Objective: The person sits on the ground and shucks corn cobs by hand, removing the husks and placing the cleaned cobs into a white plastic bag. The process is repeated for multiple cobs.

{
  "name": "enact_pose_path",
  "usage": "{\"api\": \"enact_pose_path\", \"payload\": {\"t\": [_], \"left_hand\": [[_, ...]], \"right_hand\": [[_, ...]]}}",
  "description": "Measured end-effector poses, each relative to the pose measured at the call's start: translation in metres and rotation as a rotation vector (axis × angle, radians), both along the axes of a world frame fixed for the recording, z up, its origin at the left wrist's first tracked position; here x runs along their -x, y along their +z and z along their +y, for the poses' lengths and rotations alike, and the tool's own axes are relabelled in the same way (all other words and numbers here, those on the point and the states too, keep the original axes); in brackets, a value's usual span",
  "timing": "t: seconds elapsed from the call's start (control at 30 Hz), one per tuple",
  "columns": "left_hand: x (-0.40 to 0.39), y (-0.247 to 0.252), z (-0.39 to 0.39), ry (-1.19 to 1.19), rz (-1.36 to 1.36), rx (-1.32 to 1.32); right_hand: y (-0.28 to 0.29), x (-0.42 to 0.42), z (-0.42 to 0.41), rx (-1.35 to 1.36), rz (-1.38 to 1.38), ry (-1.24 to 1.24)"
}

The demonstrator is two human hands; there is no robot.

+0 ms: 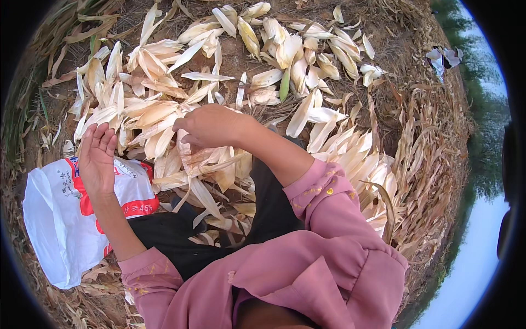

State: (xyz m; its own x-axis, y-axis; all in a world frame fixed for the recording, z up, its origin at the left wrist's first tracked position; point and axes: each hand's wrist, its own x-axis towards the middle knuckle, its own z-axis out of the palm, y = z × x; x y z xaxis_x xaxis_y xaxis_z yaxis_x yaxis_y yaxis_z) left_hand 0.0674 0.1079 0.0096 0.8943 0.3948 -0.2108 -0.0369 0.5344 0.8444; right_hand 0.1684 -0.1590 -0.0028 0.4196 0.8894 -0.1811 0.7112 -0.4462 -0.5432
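Note:
My left hand (pixel 98 158) is raised in front of a white plastic sack (pixel 53 218) with red print. Its palm is turned up, its fingers are slightly bent, and nothing is in it. Over the heap of dry corn husks (pixel 154 113) before me, my right hand (pixel 211 125) has its fingers curled down. A pale, pinkish corn husk (pixel 185 154) hangs from its fingertips, which seem to pinch its upper end. The palm side of that hand is hidden. More loose husks lie between my legs, and no bare cob can be made out.
More corn husks (pixel 287 49) are strewn over the brown soil ahead. To my right is another husk pile (pixel 353 160), bordered by dry corn stalks and leaves (pixel 431 164). The sack lies by my left leg, its pale end bulging. Trees (pixel 485 111) stand at the far right.

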Motion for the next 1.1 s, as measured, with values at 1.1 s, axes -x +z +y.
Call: {"api": "enact_pose_path", "payload": {"t": [1.1], "left_hand": [[-0.074,-0.059,-0.095,-0.365,0.467,-0.44]], "right_hand": [[-0.327,0.02,-0.452,1.052,0.416,-0.526]]}}
